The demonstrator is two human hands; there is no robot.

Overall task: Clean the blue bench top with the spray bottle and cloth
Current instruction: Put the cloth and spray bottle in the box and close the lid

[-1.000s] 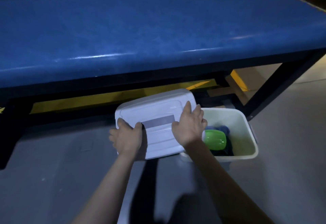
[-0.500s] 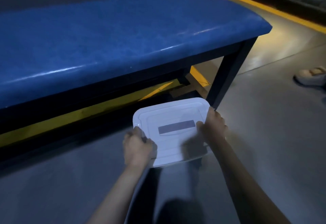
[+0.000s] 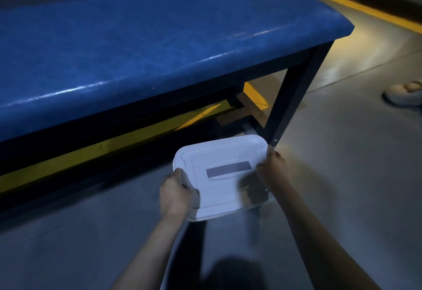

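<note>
Both hands were on the white lid (image 3: 219,175), and it sat low over the grey floor (image 3: 342,175), just near of the bench's right end. The left hand (image 3: 175,192) gripped the lid's near-left corner, fingers curled over the rim with the knuckles toward the camera. The right hand (image 3: 272,169) held the right edge, fingers wrapped down around the side, so the lid was clamped between the two, one hand at each side. A grey label (image 3: 229,169) ran across the middle of the lid, squarely between the hands. The lid looked roughly level, tipped a little toward the near side; whether a box lay beneath it could not be told, as the lid covered whatever was there. The bench (image 3: 148,45), the thing to be cleaned, stretched away far and left of the hands, its blue padded top glossy and catching streaks of light along the near edge. It was well apart from both hands and neither touched it. Its dark right leg (image 3: 294,90) came down to the floor just beside the lid's far-right corner, close above the right hand. A yellow line (image 3: 91,150) showed on the floor under the bench. At the far right edge lay a pale shoe (image 3: 404,94), well apart from everything.
</note>
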